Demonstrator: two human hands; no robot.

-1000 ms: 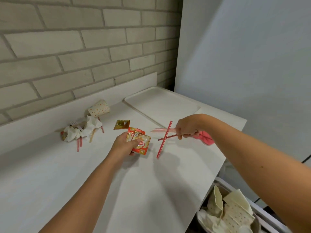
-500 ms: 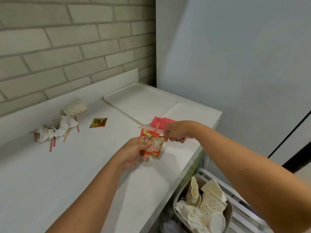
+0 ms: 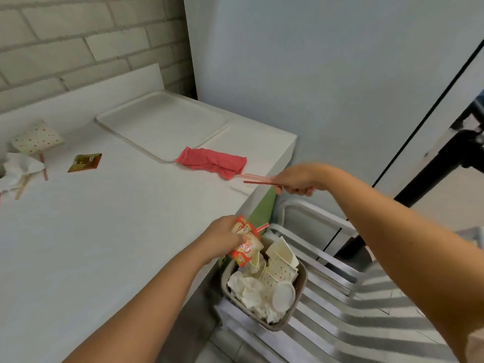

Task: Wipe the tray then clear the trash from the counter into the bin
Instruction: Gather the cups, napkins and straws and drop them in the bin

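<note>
1. Both hands have swung off the table [image 3: 104, 231] towards the bin [image 3: 301, 284]: the left hand [image 3: 222, 239] fingers grip wrappers [image 3: 246, 247] above it, and the right hand [image 3: 296, 179] fingers pinch straws [image 3: 255, 178].
2. The tray [image 3: 162, 124] sits behind, with the red cloth [image 3: 212, 162] touching its corner.
3. A cup [image 3: 36, 138] and sachet [image 3: 84, 162] lie far left.

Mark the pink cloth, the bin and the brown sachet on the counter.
pink cloth [image 3: 212, 161]: head view, middle of the folded fabric.
bin [image 3: 301, 286]: head view, right-hand rim.
brown sachet [image 3: 84, 162]: head view, centre of the packet.

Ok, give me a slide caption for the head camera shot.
Left hand holds orange wrappers over the bin; right hand grips red straws at the counter edge.
</note>
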